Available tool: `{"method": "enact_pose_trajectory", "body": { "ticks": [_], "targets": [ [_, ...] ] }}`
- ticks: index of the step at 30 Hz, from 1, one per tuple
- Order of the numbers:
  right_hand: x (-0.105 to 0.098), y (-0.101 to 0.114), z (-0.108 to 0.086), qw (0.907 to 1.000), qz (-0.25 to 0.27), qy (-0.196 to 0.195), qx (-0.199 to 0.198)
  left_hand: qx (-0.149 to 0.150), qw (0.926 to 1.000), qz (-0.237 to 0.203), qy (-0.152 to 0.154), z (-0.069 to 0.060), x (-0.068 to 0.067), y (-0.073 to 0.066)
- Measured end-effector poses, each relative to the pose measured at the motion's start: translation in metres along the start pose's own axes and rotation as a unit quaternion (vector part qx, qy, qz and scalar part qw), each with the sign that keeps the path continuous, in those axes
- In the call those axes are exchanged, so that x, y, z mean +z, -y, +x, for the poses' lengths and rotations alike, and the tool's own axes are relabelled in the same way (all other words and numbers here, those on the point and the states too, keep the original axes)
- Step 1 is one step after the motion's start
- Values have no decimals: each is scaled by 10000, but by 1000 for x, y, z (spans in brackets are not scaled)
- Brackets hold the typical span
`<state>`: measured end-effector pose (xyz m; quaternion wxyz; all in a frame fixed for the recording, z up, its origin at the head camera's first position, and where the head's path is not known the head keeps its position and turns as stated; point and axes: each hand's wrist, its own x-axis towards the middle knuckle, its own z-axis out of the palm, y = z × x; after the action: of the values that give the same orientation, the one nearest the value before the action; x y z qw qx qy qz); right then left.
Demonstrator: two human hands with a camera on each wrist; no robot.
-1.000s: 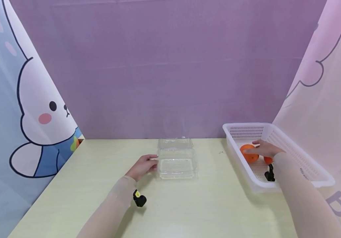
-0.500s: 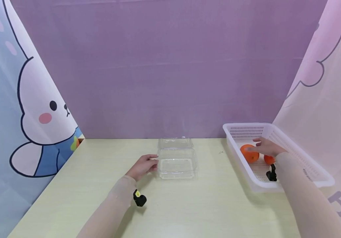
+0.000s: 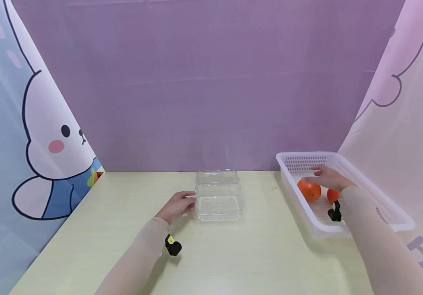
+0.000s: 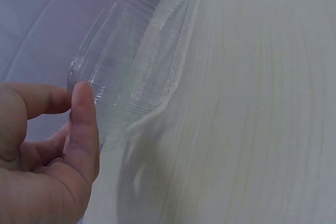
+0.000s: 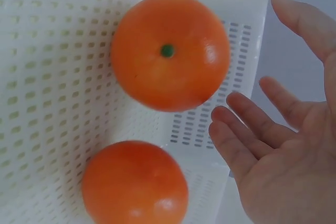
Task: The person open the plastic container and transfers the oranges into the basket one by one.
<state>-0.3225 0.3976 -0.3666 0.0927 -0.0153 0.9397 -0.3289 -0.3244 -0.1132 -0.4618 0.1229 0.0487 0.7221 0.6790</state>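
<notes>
In the head view, my left hand (image 3: 178, 206) is at the left side of a clear plastic clamshell box (image 3: 220, 203), whose lid stands open at the back. The left wrist view shows thumb and index finger pinching the rim of the box (image 4: 131, 51). My right hand (image 3: 328, 178) hovers over a white basket (image 3: 297, 196), fingers spread and holding nothing. Below it lie a large orange (image 3: 309, 191) and an orange-red round fruit (image 3: 333, 195). Up close, the orange (image 5: 170, 53) has a green stem spot; the redder fruit (image 5: 135, 184) is partly cut off by the frame.
The basket has perforated walls and stands at the right of the pale wooden table (image 3: 263, 258), near the side curtain. A purple curtain (image 3: 211, 90) hangs behind the table. A rabbit-printed curtain (image 3: 60, 164) closes off the left side.
My right hand has risen slightly and drawn back from over the orange, uncovering more of both fruits. My left hand and the box have stayed in place.
</notes>
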Motion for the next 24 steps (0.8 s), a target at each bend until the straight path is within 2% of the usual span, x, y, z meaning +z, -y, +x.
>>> {"method": "enact_pose_trajectory", "body": {
  "ticks": [4, 10, 15, 21, 24],
  "targets": [
    [0, 5, 2, 10000, 1, 54, 29, 113, 9999, 39, 90, -4, 0, -3],
    [0, 12, 3, 9999, -133, -15, -100, -98, 9999, 89, -105, -2, 2, -4],
    [0, 18, 2, 9993, -173, -96, -327, -120, 9998, 93, -133, -1, 2, -2],
    [0, 23, 3, 9992, -213, -146, -320, -143, 9996, 96, -207, 1, 3, -2],
    [-1, 26, 2, 9984, -258, -219, -443, -123, 9997, 77, -193, 2, 2, -1]
  ]
}}
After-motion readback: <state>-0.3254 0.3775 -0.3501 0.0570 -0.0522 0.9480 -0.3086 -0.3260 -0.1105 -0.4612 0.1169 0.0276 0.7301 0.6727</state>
